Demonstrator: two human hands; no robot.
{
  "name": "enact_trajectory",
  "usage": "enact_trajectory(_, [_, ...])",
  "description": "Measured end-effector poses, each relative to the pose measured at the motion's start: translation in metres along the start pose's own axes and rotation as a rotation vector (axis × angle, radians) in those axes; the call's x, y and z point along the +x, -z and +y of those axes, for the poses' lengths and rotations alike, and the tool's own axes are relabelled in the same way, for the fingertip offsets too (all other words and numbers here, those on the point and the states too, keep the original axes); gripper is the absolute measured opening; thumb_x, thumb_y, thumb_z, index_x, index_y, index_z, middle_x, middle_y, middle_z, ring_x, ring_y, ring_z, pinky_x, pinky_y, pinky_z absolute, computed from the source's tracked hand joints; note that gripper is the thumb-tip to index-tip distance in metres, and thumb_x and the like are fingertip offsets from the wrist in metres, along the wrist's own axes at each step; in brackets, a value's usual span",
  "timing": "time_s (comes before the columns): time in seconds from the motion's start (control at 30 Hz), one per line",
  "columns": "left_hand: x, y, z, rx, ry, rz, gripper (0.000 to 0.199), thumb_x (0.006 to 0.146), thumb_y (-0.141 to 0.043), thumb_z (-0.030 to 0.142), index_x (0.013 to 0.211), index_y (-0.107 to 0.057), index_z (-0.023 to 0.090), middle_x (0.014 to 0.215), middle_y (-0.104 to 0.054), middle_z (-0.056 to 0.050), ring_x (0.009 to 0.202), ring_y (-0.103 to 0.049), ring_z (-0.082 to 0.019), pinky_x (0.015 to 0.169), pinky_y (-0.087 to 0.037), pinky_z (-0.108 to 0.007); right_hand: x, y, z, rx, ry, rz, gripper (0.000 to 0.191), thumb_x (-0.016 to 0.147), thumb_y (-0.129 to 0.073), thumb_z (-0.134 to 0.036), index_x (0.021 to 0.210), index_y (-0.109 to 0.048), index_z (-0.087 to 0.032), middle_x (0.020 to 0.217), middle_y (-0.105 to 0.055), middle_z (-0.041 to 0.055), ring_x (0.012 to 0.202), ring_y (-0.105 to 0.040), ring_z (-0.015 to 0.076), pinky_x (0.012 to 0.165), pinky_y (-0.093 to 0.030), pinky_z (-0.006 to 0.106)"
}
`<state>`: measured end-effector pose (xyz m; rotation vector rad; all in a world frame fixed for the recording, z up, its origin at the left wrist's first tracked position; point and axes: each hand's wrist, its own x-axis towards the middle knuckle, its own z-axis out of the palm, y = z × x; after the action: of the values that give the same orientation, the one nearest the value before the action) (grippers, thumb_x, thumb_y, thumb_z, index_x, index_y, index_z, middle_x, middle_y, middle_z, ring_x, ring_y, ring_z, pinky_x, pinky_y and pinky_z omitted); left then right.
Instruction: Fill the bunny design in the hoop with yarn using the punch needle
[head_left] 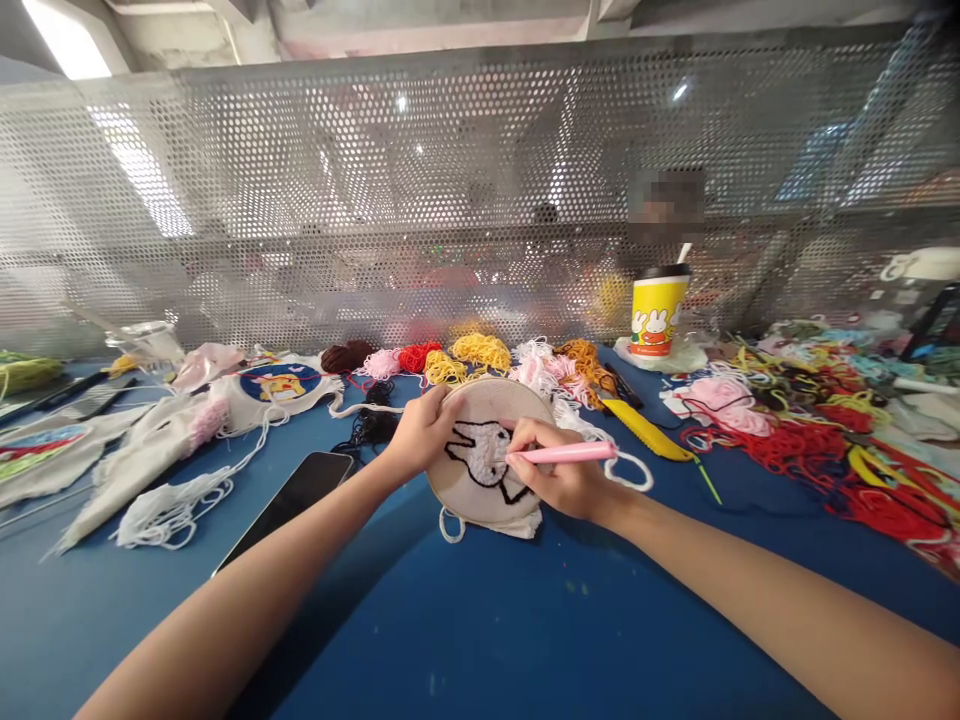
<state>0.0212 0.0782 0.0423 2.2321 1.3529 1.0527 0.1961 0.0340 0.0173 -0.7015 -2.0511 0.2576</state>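
Observation:
In the middle of the head view, an embroidery hoop [457, 492] stretches pale cloth with a rabbit outlined in black yarn and partly filled with white. My left hand [426, 432] grips the hoop by its upper left rim, thumb on the front. Closed around a pink punch needle [574, 453], my right hand [559, 470] rests against the hoop's right side. The tool's tip is at the rabbit's face, and my fingers hide its exact contact. White yarn [634, 472] loops out past the tool's rear end.
A black phone [289, 505] lies left of the hoop. Yellow yarn [480, 352] and other skeins line the back. A yellow utility knife [646, 430] and red yarn [795, 440] lie right. Behind stand a yellow cup [658, 312] and a perforated metal screen [450, 200].

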Motion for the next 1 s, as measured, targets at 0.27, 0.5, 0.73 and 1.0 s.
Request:
enact_trajectory(0.27, [0.0, 0.001, 0.001, 0.019, 0.0, -0.001, 0.025, 0.078, -0.033, 0.033, 0.057, -0.034, 0.02, 0.051, -0.036, 0.005, 0.051, -0.038, -0.011, 0.047, -0.03, -0.021, 0.001, -0.002, 0.0, -0.01, 0.037, 0.031, 0.008, 0.074, -0.045, -0.013, 0.069, -0.044, -0.019, 0.061, -0.046, -0.0024, 0.06, -0.046, 0.0099, 0.082, -0.044, 0.035])
enact_trajectory(0.5, [0.0, 0.001, 0.002, 0.033, 0.013, -0.011, 0.026, 0.078, -0.032, 0.034, 0.057, -0.033, 0.02, 0.051, -0.034, 0.005, 0.051, -0.037, -0.012, 0.048, -0.029, -0.022, 0.003, -0.001, -0.004, -0.074, 0.106, 0.016, 0.008, 0.074, -0.042, -0.013, 0.07, -0.045, -0.018, 0.061, -0.045, -0.0006, 0.061, -0.045, 0.0115, 0.074, -0.046, 0.034])
enact_trajectory(0.73, [-0.001, 0.0, 0.003, 0.043, 0.03, -0.007, 0.027, 0.078, -0.031, 0.035, 0.056, -0.032, 0.02, 0.051, -0.035, 0.005, 0.051, -0.036, -0.011, 0.048, -0.029, -0.022, 0.004, -0.005, 0.001, -0.174, 0.268, -0.023, 0.008, 0.075, -0.043, -0.011, 0.071, -0.045, -0.018, 0.059, -0.048, -0.0007, 0.06, -0.046, 0.0114, 0.081, -0.044, 0.036])
enact_trajectory(1.0, [-0.002, 0.002, 0.007, 0.063, 0.031, 0.0, 0.027, 0.078, -0.031, 0.033, 0.055, -0.03, 0.02, 0.05, -0.033, 0.005, 0.05, -0.034, -0.011, 0.047, -0.028, -0.022, 0.003, -0.01, 0.001, -0.317, 0.357, -0.02, 0.011, 0.075, -0.041, -0.01, 0.069, -0.045, -0.018, 0.056, -0.047, -0.0009, 0.057, -0.046, 0.0118, 0.086, -0.043, 0.038])
